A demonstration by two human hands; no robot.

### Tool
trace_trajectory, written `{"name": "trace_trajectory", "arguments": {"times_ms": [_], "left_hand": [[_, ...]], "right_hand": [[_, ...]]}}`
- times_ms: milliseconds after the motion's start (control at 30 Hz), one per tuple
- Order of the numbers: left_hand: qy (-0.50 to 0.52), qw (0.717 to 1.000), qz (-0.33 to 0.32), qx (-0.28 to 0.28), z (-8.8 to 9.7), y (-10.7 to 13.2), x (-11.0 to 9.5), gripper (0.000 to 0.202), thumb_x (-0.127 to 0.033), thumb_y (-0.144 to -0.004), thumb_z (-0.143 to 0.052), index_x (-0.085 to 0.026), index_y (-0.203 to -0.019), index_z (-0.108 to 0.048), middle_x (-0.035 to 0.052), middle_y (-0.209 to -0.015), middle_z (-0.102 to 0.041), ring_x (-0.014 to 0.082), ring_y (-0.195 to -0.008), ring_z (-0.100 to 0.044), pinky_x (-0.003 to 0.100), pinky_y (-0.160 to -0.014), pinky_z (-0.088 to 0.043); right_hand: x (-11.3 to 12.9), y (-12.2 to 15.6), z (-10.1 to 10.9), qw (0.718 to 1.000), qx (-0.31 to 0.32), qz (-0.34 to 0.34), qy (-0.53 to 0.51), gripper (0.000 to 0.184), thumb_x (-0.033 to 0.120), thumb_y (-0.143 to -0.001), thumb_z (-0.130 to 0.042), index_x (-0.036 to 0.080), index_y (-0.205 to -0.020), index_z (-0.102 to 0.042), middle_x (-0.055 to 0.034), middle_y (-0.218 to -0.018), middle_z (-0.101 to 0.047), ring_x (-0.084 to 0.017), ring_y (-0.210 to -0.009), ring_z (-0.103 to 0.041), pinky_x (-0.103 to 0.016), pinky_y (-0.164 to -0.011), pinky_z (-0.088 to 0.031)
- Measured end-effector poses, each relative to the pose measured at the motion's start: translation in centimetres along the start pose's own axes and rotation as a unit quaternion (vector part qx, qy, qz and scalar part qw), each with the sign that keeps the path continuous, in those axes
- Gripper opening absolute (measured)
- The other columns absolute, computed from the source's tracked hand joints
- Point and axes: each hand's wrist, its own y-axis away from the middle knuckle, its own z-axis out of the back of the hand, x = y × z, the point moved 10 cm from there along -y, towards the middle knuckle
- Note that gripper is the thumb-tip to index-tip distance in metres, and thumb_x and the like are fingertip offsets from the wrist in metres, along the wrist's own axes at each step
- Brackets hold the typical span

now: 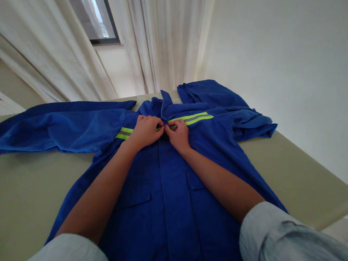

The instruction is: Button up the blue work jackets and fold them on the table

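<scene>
A blue work jacket (176, 195) lies spread out, front side up, its collar at the far end. Yellow-green reflective tape with a grey stripe (200, 118) crosses its chest. My left hand (146, 131) is closed in a pinch on the jacket's front edge, just below the collar. Right beside it, my right hand (179, 134) pinches the other side of the same front opening. The fingertips of both hands nearly meet at the centre line. Any fastener between them is too small to make out.
Beneath the jacket is a greenish-beige table (303, 180), its right edge slanting toward me. One sleeve (58, 130) stretches left; the other (246, 120) is bunched at right. Pale curtains (172, 37) and a window (98, 15) stand behind, with a white wall (292, 55) at right.
</scene>
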Motion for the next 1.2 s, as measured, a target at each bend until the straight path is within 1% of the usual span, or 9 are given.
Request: {"name": "trace_trajectory", "arguments": {"times_ms": [100,233,400,533,633,767,900,1033,1200], "left_hand": [[-0.062,0.997,-0.052,0.020,-0.1,0.4,-1.6,0.016,-0.022,-0.089,-0.063,-0.019,-0.101,-0.073,0.0100,-0.105,-0.077,0.0309,-0.102,-0.068,0.047,-0.093,-0.040],[-0.118,0.990,-0.081,0.015,0.3,0.5,-2.6,0.018,-0.013,-0.094,-0.053,-0.018,-0.096,-0.070,0.0119,-0.098,-0.076,0.0311,-0.098,-0.066,0.047,-0.088,-0.040],[-0.145,0.982,-0.118,-0.025,1.1,0.7,-3.5,0.020,-0.017,-0.098,-0.051,-0.018,-0.097,-0.071,0.0127,-0.093,-0.074,0.0319,-0.096,-0.064,0.049,-0.088,-0.041],[-0.149,0.977,-0.144,-0.041,1.4,0.9,-4.1,0.021,-0.017,-0.098,-0.053,-0.020,-0.092,-0.073,0.0119,-0.091,-0.074,0.0299,-0.096,-0.064,0.048,-0.089,-0.042],[-0.155,0.975,-0.153,-0.037,1.3,0.9,-4.3,0.021,-0.016,-0.097,-0.054,-0.021,-0.088,-0.073,0.0108,-0.089,-0.074,0.0284,-0.094,-0.064,0.046,-0.088,-0.042],[-0.148,0.977,-0.151,-0.020,1.3,0.8,-4.6,0.021,-0.013,-0.096,-0.055,-0.018,-0.085,-0.072,0.0123,-0.086,-0.073,0.0286,-0.091,-0.064,0.044,-0.086,-0.043],[-0.164,0.974,-0.156,-0.008,1.2,0.8,-4.9,0.022,-0.010,-0.095,-0.055,-0.017,-0.085,-0.073,0.0126,-0.085,-0.073,0.0282,-0.089,-0.065,0.044,-0.084,-0.042],[-0.163,0.971,-0.173,-0.004,1.1,0.9,-5.0,0.023,-0.009,-0.094,-0.056,-0.018,-0.082,-0.073,0.0114,-0.083,-0.074,0.0281,-0.087,-0.066,0.044,-0.084,-0.042],[-0.150,0.972,-0.181,-0.005,1.0,1.0,-4.8,0.021,-0.010,-0.093,-0.057,-0.019,-0.082,-0.073,0.0112,-0.083,-0.074,0.0286,-0.089,-0.066,0.046,-0.086,-0.042]], "right_hand": [[1.3,0.3,0.6,0.998,-0.016,0.042,0.033,0.016,0.022,-0.084,-0.068,0.020,-0.100,-0.065,-0.0080,-0.103,-0.064,-0.023,-0.096,-0.060,-0.035,-0.088,-0.053],[3.4,0.9,-0.2,0.991,0.033,0.109,0.069,0.013,0.017,-0.091,-0.061,0.021,-0.101,-0.068,-0.0081,-0.103,-0.066,-0.025,-0.102,-0.061,-0.036,-0.093,-0.049],[2.7,1.0,-0.5,0.993,0.048,0.066,0.087,0.012,0.024,-0.098,-0.059,0.021,-0.100,-0.071,-0.0065,-0.100,-0.070,-0.022,-0.089,-0.064,-0.033,-0.083,-0.049],[2.1,0.9,-0.8,0.991,0.068,0.038,0.111,0.015,0.030,-0.100,-0.061,0.021,-0.095,-0.071,-0.0056,-0.093,-0.072,-0.021,-0.084,-0.065,-0.031,-0.079,-0.047],[2.5,1.2,-1.2,0.982,0.092,0.046,0.161,0.015,0.031,-0.101,-0.061,0.021,-0.094,-0.070,-0.0067,-0.093,-0.071,-0.023,-0.085,-0.064,-0.031,-0.076,-0.044],[3.8,1.7,-1.5,0.963,0.112,0.084,0.232,0.013,0.028,-0.102,-0.058,0.020,-0.102,-0.067,-0.0107,-0.103,-0.069,-0.024,-0.089,-0.062,-0.031,-0.075,-0.043],[4.2,2.0,-2.1,0.948,0.143,0.100,0.267,0.014,0.026,-0.104,-0.054,0.019,-0.103,-0.066,-0.0129,-0.106,-0.069,-0.025,-0.092,-0.062,-0.032,-0.075,-0.043],[3.3,1.7,-2.1,0.950,0.152,0.064,0.263,0.013,0.030,-0.102,-0.059,0.018,-0.102,-0.065,-0.0122,-0.104,-0.070,-0.026,-0.090,-0.063,-0.033,-0.072,-0.041],[2.5,1.2,-2.1,0.961,0.146,0.052,0.227,0.014,0.031,-0.098,-0.066,0.018,-0.094,-0.067,-0.0091,-0.094,-0.072,-0.024,-0.084,-0.064,-0.032,-0.070,-0.039]]}}
